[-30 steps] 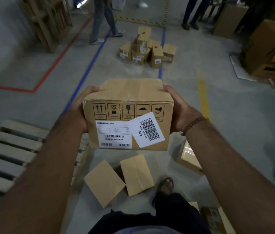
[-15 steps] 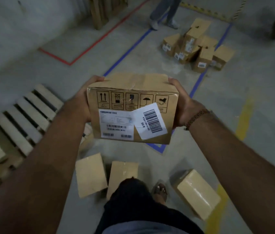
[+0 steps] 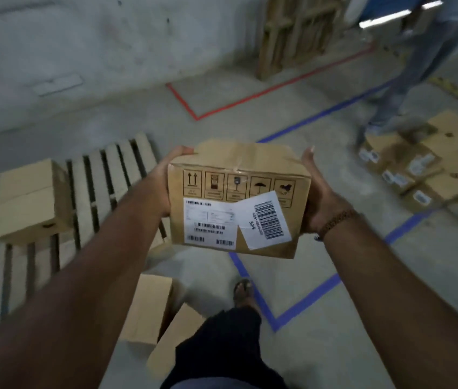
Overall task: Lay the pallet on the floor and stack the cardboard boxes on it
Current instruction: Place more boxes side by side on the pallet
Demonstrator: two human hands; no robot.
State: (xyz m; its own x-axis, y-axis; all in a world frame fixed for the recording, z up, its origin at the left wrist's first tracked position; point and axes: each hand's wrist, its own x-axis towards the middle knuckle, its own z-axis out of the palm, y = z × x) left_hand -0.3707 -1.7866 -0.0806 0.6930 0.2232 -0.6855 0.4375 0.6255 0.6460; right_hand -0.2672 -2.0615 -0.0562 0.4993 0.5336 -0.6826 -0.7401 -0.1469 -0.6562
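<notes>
I hold a brown cardboard box [image 3: 236,197] with white shipping labels in front of me, above the floor. My left hand [image 3: 166,181] grips its left side and my right hand [image 3: 316,197] grips its right side. The wooden pallet [image 3: 95,192] lies flat on the floor to the left, with one larger cardboard box [image 3: 28,200] standing on its far left part. Two more boxes [image 3: 149,307] lie on the floor by my feet. A heap of several labelled boxes [image 3: 418,169] sits on the floor at the right.
A person's legs [image 3: 410,80] stand beside the heap of boxes at the upper right. Upright pallets [image 3: 298,32] lean against the wall at the back. Red and blue tape lines [image 3: 306,301] mark the concrete floor. My own foot [image 3: 243,293] shows below the held box.
My view has swung to the left with the box still held in both hands. The pallet and the box on it have come further into view, and the heap of boxes has shifted right.
</notes>
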